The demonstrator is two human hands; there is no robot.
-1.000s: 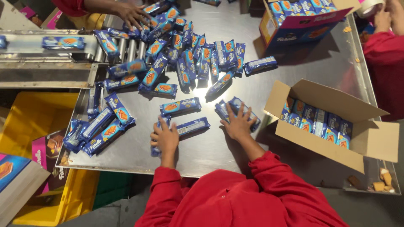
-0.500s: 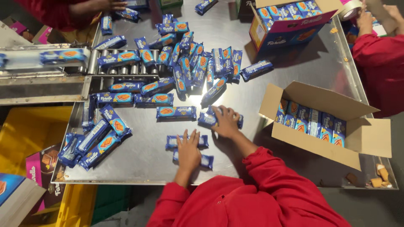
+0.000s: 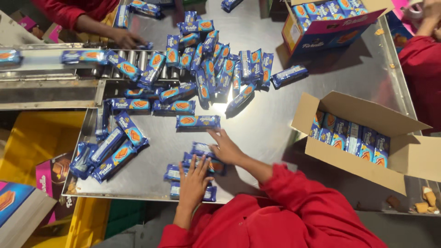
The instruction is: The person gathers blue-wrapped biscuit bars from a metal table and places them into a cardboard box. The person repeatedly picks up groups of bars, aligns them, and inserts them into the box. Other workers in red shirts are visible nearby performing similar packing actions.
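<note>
Gathering blue biscuit packets at the near edge of the steel table (image 3: 275,124), the person in the red sleeves has both hands down flat. The left hand (image 3: 195,177) lies open, fingers spread, pressing on the small cluster of packets (image 3: 177,172) just in front of the body, grasping nothing. The right hand (image 3: 225,149) is also open, palm down on the upper packets of that same cluster, fingertips pointing at a single packet (image 3: 198,121) lying just beyond, not touching it.

Changed since a second ago: the hands then sat apart, each on its own packet further out; now they are pulled in close together and the packets under them are bunched into one stack-like group by the table edge. Half a second ago the left hand was already near that edge, and the right has since come in beside it. Judging by that, collecting looks well along, and the bunch seems ready to lift as one.

An open cardboard box (image 3: 367,138), partly filled with upright packets, sits well to the right. The big loose pile of packets (image 3: 216,69) lies across the middle of the table, fed from the roller conveyor (image 3: 138,59) at left. Another person's hand (image 3: 121,39) works at the far left, and a full box (image 3: 330,23) stands at the far side.
</note>
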